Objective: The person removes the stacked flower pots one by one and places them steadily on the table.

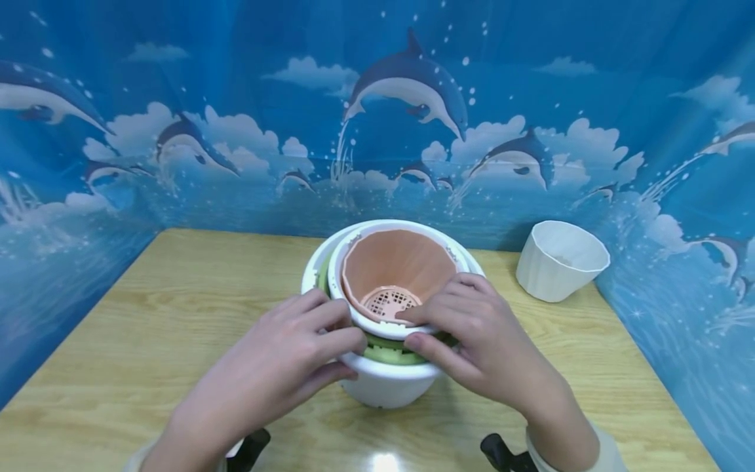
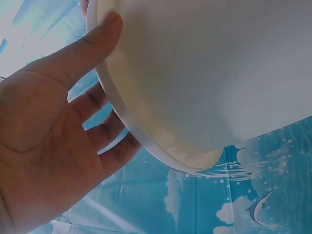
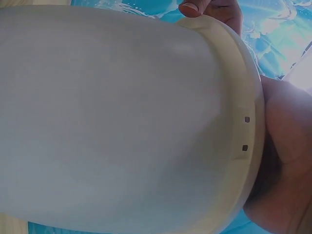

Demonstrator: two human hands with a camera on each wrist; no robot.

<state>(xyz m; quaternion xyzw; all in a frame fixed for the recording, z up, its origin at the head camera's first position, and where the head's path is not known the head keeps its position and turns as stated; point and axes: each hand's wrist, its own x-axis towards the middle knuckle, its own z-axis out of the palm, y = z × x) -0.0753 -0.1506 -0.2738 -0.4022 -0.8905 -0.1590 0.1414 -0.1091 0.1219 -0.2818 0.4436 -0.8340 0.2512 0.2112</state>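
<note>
Several plastic flowerpots stand nested: a large white flowerpot [image 1: 383, 391] outside, then a green flowerpot [image 1: 392, 354], a smaller white flowerpot [image 1: 335, 278] and a terracotta-coloured flowerpot [image 1: 407, 257] with a perforated base. At the front left, my left hand [image 1: 295, 347] grips the large white pot's rim. The left wrist view shows its thumb [image 2: 112, 24] on the outer wall and the other fingers behind the rim. My right hand [image 1: 478, 334] pinches the front right rims of the two innermost pots, index finger inside the terracotta one, thumb outside. The palm hides part of the stack's right side.
Another white flowerpot [image 1: 548, 275], with fluted sides, stands at the back right of the wooden table [image 1: 206, 295]. A blue curtain [image 1: 248, 196] printed with dolphins hangs along the back and both sides.
</note>
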